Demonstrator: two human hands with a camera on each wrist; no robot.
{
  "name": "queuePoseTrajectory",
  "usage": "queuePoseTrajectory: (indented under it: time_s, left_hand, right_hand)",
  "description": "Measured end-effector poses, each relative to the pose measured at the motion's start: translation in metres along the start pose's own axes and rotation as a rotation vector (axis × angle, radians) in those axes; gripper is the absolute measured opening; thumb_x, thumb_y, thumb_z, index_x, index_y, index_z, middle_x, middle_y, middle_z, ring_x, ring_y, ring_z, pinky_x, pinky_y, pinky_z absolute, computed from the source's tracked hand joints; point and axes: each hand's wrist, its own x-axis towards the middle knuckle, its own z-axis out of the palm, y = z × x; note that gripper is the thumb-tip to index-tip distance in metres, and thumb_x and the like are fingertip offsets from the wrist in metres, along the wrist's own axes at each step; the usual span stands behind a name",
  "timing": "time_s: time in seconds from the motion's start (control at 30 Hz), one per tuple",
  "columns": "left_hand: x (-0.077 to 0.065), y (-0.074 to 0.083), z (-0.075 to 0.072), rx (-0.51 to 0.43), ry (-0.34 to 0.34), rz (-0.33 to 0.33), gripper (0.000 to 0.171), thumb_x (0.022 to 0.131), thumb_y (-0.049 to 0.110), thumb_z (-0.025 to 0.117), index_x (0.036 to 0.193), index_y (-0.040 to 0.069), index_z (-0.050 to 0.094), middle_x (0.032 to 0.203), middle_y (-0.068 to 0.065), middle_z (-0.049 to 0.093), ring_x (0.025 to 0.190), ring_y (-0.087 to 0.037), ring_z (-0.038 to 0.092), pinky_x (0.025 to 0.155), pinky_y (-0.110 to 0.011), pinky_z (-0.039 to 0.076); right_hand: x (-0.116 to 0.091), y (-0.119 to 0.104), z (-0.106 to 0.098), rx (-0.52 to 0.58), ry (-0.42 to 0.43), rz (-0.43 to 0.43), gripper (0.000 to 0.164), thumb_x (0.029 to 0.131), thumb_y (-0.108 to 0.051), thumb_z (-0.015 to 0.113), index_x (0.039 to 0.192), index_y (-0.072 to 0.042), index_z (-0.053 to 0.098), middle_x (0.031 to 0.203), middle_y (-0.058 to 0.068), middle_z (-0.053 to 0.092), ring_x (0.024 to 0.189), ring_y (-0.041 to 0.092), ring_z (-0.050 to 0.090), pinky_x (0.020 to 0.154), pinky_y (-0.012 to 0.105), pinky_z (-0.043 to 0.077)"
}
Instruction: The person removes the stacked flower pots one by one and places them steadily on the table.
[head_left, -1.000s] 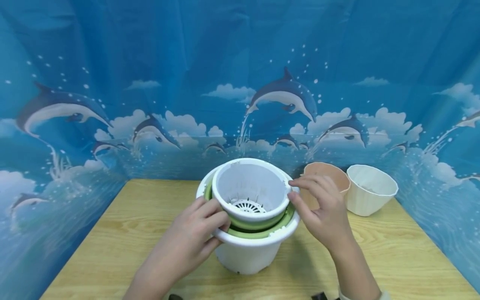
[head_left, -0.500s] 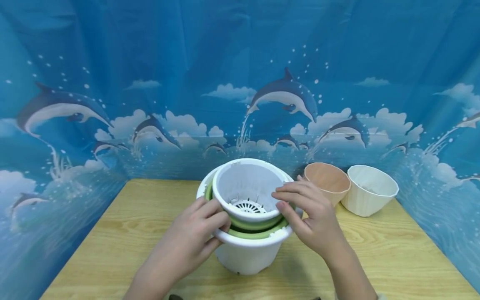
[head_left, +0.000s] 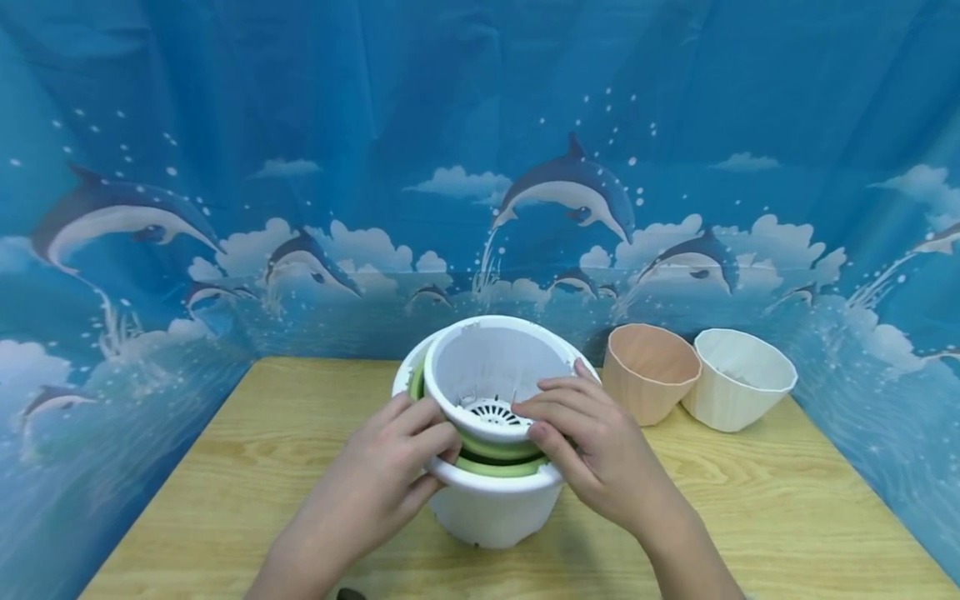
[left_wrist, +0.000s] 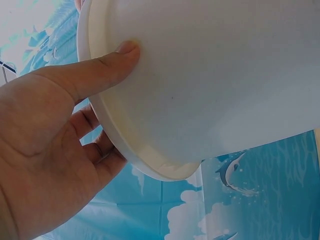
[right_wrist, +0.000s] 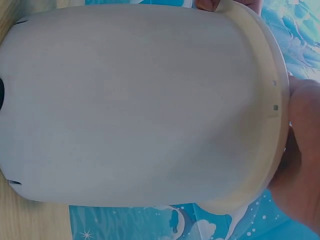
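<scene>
Nested round plastic flower pots stand upright on the table in the head view: an outer white pot (head_left: 491, 512), green layers (head_left: 495, 469) within it, and a smaller white pot (head_left: 498, 354) with a slotted bottom on top. My left hand (head_left: 390, 471) grips the outer pot's rim at the front left. In the left wrist view, its thumb (left_wrist: 117, 65) lies against the outside wall, with the fingers behind the rim. My right hand (head_left: 600, 446) is over the inner pot's front-right rim, fingers loosely bent over its opening and thumb at the edge. Whether it pinches the rim is unclear.
A peach faceted pot (head_left: 645, 396) and a cream faceted pot (head_left: 723, 408) stand side by side at the back right of the wooden table (head_left: 285, 433). A blue dolphin-printed curtain (head_left: 450, 100) closes off the back and sides.
My right hand has moved left and toward me along the inner pot's rim, from its right side to the front right. The left hand and the nested pots have stayed put.
</scene>
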Motion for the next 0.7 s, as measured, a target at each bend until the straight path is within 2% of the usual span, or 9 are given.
queuePoseTrajectory:
  time_s: [0.3,0.4,0.57,0.7]
  left_hand:
    - [-0.0006,-0.0004,-0.0016,-0.003,-0.019,-0.012,0.033,0.078,0.024,0.086,0.085,0.032,0.055,0.102,0.020,0.053,0.095,-0.006,0.046,0.083,-0.030,0.050]
    - [-0.0007,-0.0006,-0.0018,-0.006,-0.018,-0.012,0.033,0.078,0.024,0.086,0.085,0.032,0.055,0.102,0.020,0.053,0.095,-0.007,0.046,0.083,-0.030,0.050]
    - [-0.0005,-0.0008,-0.0017,-0.002,-0.014,-0.003,0.033,0.078,0.024,0.086,0.086,0.032,0.055,0.102,0.019,0.053,0.095,-0.007,0.046,0.082,-0.030,0.050]
    - [-0.0004,-0.0008,-0.0018,-0.005,-0.016,-0.004,0.033,0.079,0.024,0.086,0.086,0.032,0.055,0.102,0.019,0.053,0.094,-0.006,0.046,0.082,-0.030,0.049]
  right_hand:
    - [0.0005,-0.0004,0.0030,-0.039,0.004,-0.031,0.019,0.096,-0.017,0.065,0.111,-0.026,0.073,0.105,-0.012,0.069,0.108,0.013,0.061,0.118,0.057,0.025]
    - [0.0007,-0.0006,0.0037,-0.048,0.002,-0.032,0.014,0.095,-0.022,0.066,0.107,-0.026,0.073,0.100,-0.014,0.068,0.103,0.010,0.060,0.118,0.056,0.025]
    - [0.0012,-0.0015,0.0056,-0.068,0.014,-0.049,0.012,0.093,-0.031,0.069,0.105,-0.029,0.071,0.099,-0.017,0.066,0.100,0.007,0.059,0.117,0.056,0.026]
    - [0.0019,-0.0028,0.0059,-0.071,0.031,-0.066,0.012,0.092,-0.031,0.070,0.104,-0.029,0.071,0.100,-0.017,0.067,0.100,0.006,0.059,0.116,0.058,0.027]
